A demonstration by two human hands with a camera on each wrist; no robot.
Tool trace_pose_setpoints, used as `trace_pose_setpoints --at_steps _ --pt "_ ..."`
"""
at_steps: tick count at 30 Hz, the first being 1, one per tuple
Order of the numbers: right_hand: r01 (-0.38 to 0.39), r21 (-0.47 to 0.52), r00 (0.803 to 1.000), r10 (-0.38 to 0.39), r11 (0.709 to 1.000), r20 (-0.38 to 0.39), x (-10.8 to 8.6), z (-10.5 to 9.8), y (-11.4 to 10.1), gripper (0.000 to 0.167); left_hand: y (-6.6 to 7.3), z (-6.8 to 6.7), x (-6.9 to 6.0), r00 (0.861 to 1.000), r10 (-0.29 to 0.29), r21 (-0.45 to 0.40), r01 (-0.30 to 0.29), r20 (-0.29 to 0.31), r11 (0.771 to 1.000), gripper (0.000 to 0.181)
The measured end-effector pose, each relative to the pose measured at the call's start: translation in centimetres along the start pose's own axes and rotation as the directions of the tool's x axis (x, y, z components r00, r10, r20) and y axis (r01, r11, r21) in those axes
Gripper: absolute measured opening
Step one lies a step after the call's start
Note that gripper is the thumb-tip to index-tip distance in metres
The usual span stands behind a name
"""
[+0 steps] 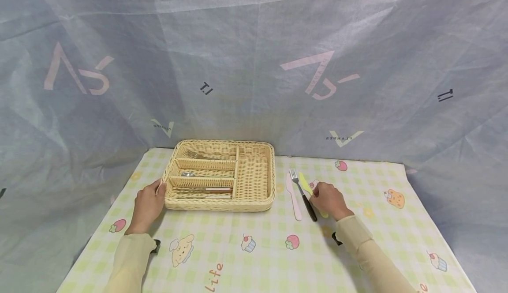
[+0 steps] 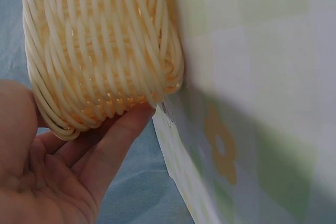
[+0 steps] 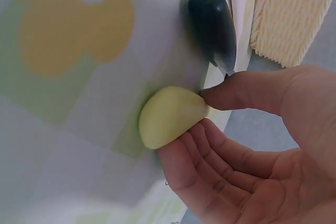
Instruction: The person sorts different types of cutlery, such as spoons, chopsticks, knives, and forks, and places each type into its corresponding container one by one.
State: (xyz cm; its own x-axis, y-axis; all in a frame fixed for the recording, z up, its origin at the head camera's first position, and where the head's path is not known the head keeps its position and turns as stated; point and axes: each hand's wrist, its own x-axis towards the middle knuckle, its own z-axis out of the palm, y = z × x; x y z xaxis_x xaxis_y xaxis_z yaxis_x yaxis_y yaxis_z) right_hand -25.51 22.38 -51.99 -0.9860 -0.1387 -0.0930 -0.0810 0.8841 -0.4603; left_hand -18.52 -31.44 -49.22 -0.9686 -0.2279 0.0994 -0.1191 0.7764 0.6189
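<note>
A wicker cutlery basket [image 1: 254, 205] stands at the back of the table. My left hand [image 1: 150, 202] grips its left front corner; in the left wrist view the fingers [image 2: 118, 142] lie against the woven wall, with the thumb partly hidden. To the right of the basket, my right hand [image 1: 329, 198] pinches a yellow knife [image 1: 304, 182] between thumb and fingers, its handle [image 3: 170, 116] close to the cloth. Beside it lies a fork [image 1: 307, 204] with a black handle. Left of that fork is a pink knife [image 1: 294, 200].
The basket's left side has three narrow compartments with a fork [image 1: 195, 155], a spoon [image 1: 188, 174] and cutlery with brown and white handles [image 1: 218, 190]. Its right side is one wide compartment. A checked tablecloth [image 1: 270, 266] covers the table, with a grey-blue curtain [image 1: 246, 63] behind.
</note>
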Motion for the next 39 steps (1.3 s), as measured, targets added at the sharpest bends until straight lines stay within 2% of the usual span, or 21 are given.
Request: trace_pose_setpoints --at_steps 11,17,25,30,39 --pt "-0.005 -0.024 1.000 0.005 1.000 0.000 -0.7 -0.7 0.3 0.008 -0.1 0.1 0.0 1.000 0.007 0.006 -0.007 -0.002 1.000 0.051" --pt "-0.017 -0.034 1.000 0.017 0.999 0.002 -1.0 -1.0 1.0 0.013 -0.2 0.1 0.0 1.000 0.002 0.003 -0.002 0.004 1.000 0.052" --pt "-0.024 -0.027 1.000 0.024 0.999 0.000 -1.6 -1.3 2.3 0.010 -0.4 0.1 0.0 1.000 0.002 0.002 -0.002 -0.002 1.000 0.051" --pt "-0.020 -0.030 1.000 0.020 0.999 -0.010 -2.1 -2.0 2.7 0.017 -0.3 0.1 0.1 1.000 0.003 0.005 -0.003 0.008 1.000 0.053" --pt "0.011 -0.031 0.999 -0.012 0.999 -0.032 -2.3 -3.2 2.2 0.019 -0.2 0.1 0.0 1.000 0.007 -0.001 -0.007 0.001 1.000 0.051"
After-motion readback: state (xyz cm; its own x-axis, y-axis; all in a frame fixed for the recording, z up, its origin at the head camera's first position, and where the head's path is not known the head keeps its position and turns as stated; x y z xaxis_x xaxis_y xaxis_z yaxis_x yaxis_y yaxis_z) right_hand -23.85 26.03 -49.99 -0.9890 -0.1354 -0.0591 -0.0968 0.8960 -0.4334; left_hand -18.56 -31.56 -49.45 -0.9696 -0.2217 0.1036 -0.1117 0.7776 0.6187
